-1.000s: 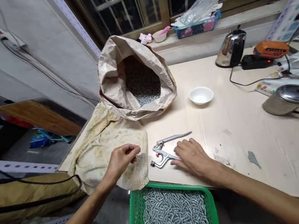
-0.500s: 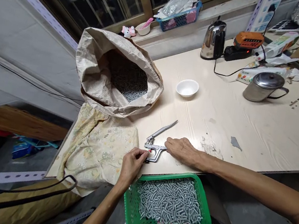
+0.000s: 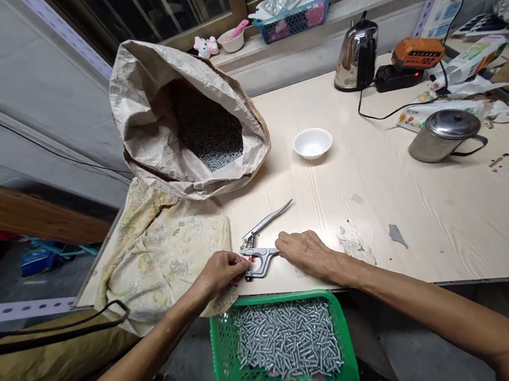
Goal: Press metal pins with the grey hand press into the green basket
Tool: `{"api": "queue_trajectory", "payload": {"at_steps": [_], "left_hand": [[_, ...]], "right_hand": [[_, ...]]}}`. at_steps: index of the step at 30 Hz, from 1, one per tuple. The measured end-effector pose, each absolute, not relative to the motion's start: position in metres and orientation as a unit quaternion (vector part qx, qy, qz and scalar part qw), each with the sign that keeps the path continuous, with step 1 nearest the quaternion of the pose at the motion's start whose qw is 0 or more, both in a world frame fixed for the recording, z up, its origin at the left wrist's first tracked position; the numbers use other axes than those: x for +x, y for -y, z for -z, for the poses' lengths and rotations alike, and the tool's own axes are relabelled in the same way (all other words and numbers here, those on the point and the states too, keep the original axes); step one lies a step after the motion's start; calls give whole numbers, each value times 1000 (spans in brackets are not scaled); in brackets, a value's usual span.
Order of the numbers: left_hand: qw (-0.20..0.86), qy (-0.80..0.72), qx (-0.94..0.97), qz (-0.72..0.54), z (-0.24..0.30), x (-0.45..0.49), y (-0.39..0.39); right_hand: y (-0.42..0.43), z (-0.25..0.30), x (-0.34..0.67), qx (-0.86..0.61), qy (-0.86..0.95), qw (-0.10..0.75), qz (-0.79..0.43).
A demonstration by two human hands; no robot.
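Note:
Grey metal snap-fastener pliers lie near the table's front edge, their upper lever raised at an angle and a red piece showing at the jaw. My right hand is closed around the end of the lower handle. With fingertips pinched together, my left hand is at the jaw; whatever is between them is too small to make out. Just below, a green plastic basket holds a heap of small silvery metal pieces. A patterned yellowish cloth lies left of the pliers, with a few tiny metal pieces on it.
A large paper-like sack of metal pieces gapes at the back left. Behind the pliers stands a white bowl. Farther right are a kettle, an orange battery on a charger, and a lidded metal cup.
The camera view has shifted slightly. My left hand stays at the jaw with its wrist turned a little, and my right hand keeps hold of the handle. The lever is still raised.

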State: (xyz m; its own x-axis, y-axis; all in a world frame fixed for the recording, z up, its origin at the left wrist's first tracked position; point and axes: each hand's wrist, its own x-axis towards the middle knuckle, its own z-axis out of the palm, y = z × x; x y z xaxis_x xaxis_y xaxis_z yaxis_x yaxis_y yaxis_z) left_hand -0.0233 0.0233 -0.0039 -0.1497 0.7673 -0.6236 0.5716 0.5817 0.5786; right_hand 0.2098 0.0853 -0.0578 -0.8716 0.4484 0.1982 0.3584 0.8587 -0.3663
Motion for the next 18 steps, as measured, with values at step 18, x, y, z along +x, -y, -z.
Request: {"api": "queue_trajectory", "payload": {"at_steps": [18], "left_hand": [[153, -720, 675, -49, -12, -23, -22]], "right_hand": [[-86, 57, 209, -226, 958, 113, -138]]}}
